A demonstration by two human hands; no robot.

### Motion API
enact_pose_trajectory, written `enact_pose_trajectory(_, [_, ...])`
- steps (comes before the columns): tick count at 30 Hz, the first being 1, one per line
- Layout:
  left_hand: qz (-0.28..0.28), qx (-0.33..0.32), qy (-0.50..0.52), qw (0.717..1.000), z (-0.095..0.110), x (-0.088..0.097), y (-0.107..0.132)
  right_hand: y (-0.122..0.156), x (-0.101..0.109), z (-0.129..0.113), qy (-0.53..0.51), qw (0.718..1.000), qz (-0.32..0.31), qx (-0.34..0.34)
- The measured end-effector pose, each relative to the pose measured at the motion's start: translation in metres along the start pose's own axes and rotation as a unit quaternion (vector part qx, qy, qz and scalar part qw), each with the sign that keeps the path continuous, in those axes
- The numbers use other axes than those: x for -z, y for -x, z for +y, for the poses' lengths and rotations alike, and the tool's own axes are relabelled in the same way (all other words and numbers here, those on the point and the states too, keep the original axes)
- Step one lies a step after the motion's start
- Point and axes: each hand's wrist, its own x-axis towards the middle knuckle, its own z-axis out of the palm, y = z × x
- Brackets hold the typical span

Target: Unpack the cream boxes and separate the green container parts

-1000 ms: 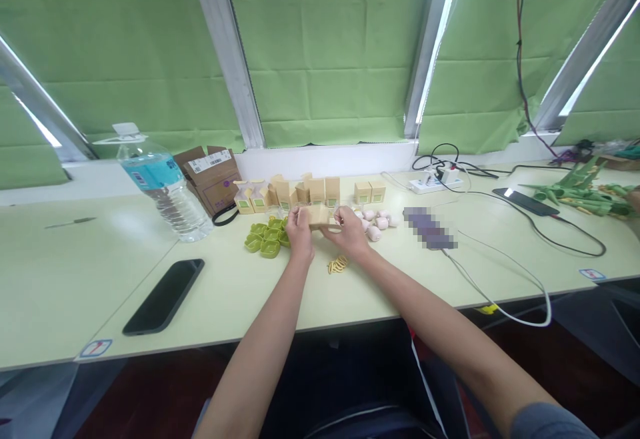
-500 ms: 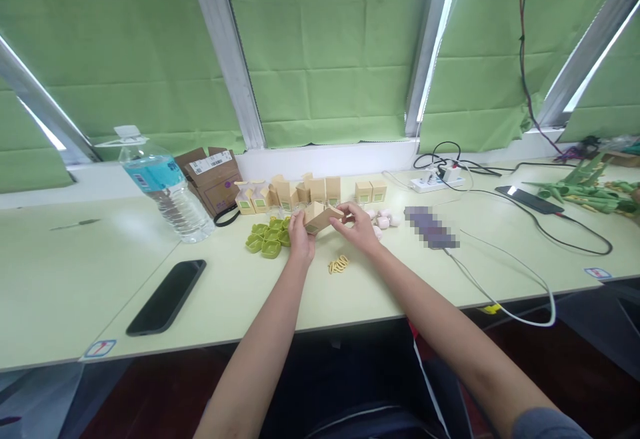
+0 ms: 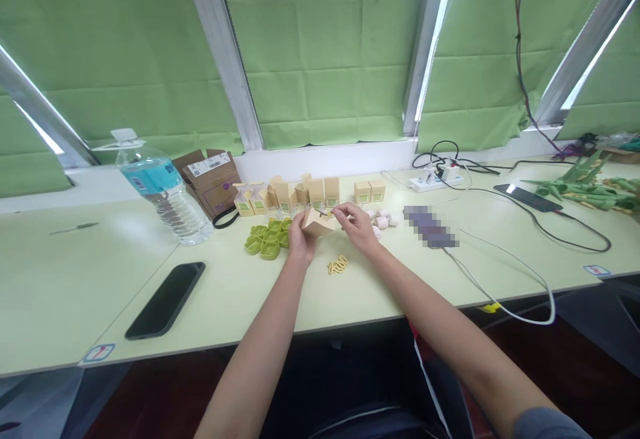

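A small tan cardboard box (image 3: 317,224) is tilted in my left hand (image 3: 301,242), whose fingers are closed around its left side. At the box's right end is my right hand (image 3: 357,226), with thumb and fingers drawn together near its upper edge. Whatever is between those fingertips is too small to make out. Green flower-shaped pieces (image 3: 270,250) lie just left of my left hand. Yellow rings (image 3: 338,264) rest on the table below the box. Pale pink pieces (image 3: 383,218) sit beyond my right hand, partly hidden by it.
Several small boxes (image 3: 315,192) stand in a row behind my hands, with two boxes (image 3: 370,191) to the right. A water bottle (image 3: 163,189), a larger carton (image 3: 213,182) and a black phone (image 3: 166,299) are at left. Cables run from a power strip (image 3: 437,182) at right.
The small box has turned in my left hand, so a different face shows. My right hand's fingers have shifted slightly and drawn closer together at its right end.
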Motion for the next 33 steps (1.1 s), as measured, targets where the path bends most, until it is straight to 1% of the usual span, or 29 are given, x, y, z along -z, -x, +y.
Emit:
enact_pose_trajectory(3, [-0.013, 0.008, -0.010, 1.000, 0.0008, -0.0003, 0.0019, 0.0006, -0.0006, -0.0041, 0.011, 1.000, -0.006, 0.014])
enact_pose_trajectory(9, [-0.036, 0.018, -0.029, 0.999, -0.0011, -0.0006, 0.0028, 0.0022, -0.0010, -0.0086, 0.017, 0.999, -0.038, 0.034])
enact_pose_trajectory(13, [-0.030, 0.006, -0.040, 0.999, -0.0019, -0.0008, 0.0037, 0.0023, -0.0004, -0.0074, 0.016, 0.998, -0.042, 0.045])
enact_pose_trajectory(19, [-0.013, -0.014, -0.046, 0.999, -0.0028, 0.0012, 0.0015, 0.0023, 0.0004, -0.0084, 0.028, 0.998, -0.048, 0.030])
enact_pose_trajectory(22, [0.000, -0.016, -0.039, 0.999, -0.0023, 0.0016, 0.0003, 0.0023, 0.0005, -0.0090, 0.027, 0.998, -0.049, 0.034])
enact_pose_trajectory(28, [0.005, -0.009, -0.024, 1.000, 0.0006, -0.0009, 0.0027, 0.0016, 0.0006, -0.0063, 0.032, 0.998, -0.041, 0.033])
enact_pose_trajectory(33, [0.022, -0.019, -0.022, 0.999, 0.0018, -0.0013, 0.0031, 0.0013, 0.0007, -0.0046, 0.047, 0.998, -0.032, 0.032])
